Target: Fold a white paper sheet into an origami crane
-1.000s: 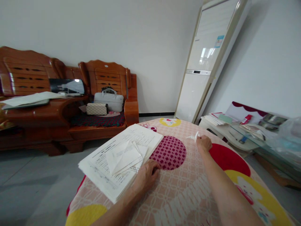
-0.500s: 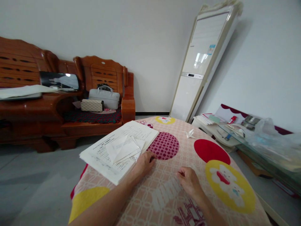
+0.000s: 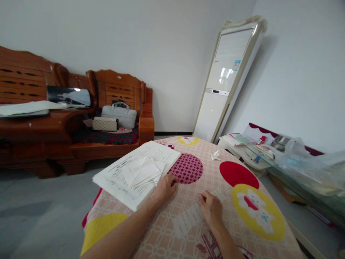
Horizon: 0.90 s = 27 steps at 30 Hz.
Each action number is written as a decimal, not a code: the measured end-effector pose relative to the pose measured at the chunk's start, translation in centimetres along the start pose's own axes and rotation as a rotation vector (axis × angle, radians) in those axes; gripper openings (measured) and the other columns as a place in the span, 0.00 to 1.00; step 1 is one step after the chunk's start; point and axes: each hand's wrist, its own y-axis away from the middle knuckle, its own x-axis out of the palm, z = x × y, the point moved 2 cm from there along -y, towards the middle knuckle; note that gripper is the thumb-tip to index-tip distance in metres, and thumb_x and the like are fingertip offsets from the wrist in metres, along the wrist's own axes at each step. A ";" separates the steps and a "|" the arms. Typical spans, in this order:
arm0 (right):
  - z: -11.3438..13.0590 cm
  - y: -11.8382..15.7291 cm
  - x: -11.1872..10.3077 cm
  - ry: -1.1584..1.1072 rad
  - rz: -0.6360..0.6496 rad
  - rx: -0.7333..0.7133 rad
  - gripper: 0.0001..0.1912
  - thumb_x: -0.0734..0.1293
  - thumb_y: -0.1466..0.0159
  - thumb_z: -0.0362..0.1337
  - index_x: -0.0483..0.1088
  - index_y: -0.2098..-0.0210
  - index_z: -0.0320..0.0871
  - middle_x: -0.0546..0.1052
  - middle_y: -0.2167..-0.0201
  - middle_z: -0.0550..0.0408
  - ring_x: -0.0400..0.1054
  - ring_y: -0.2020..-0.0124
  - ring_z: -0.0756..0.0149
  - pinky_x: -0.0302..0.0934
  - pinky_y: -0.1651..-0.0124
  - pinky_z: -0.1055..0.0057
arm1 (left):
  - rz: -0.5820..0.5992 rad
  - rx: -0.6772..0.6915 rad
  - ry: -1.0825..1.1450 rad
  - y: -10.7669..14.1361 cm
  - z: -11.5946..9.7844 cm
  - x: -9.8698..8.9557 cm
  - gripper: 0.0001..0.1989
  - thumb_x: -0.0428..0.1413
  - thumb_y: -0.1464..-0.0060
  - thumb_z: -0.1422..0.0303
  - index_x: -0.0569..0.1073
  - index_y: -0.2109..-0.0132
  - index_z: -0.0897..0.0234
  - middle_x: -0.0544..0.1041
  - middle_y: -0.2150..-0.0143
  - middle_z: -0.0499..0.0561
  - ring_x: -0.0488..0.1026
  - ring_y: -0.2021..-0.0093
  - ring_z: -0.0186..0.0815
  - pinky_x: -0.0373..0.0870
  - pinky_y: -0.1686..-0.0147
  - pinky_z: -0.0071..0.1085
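Observation:
My left hand (image 3: 167, 184) rests on the patterned tablecloth (image 3: 185, 205), beside the right edge of a stack of printed paper (image 3: 118, 185). Its fingers are curled in, and nothing shows in them. To its right, apart from it, my right hand (image 3: 211, 207) lies on the cloth with fingers folded and nothing visible in the grip. Several loose folded white papers (image 3: 144, 171) lie on top of the printed stack. Farther back on the table stands a small white folded-paper crane (image 3: 215, 155), which neither hand touches.
A glass-topped side table (image 3: 280, 169) with a plastic bag (image 3: 293, 154) and papers is at the right. Behind stand a tall floor air conditioner (image 3: 218, 90) and a carved wooden armchair (image 3: 147, 126) holding a grey bag (image 3: 121, 116) and a quilted purse (image 3: 105, 124).
The view has tilted slightly, so the room sits a little lower in the picture. Both hands keep nearly the same place and pose; the papers and crane have not moved.

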 end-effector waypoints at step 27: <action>-1.8 0.0 0.1 -0.231 0.046 -0.088 0.18 0.57 0.37 0.46 0.68 0.77 0.45 0.74 0.82 0.55 0.66 0.79 0.65 0.51 0.73 0.72 | -0.052 -0.279 -0.326 -0.2 6.1 -8.9 0.17 0.63 0.53 0.71 0.73 0.54 0.63 0.76 0.52 0.54 0.71 0.50 0.42 0.64 0.50 0.34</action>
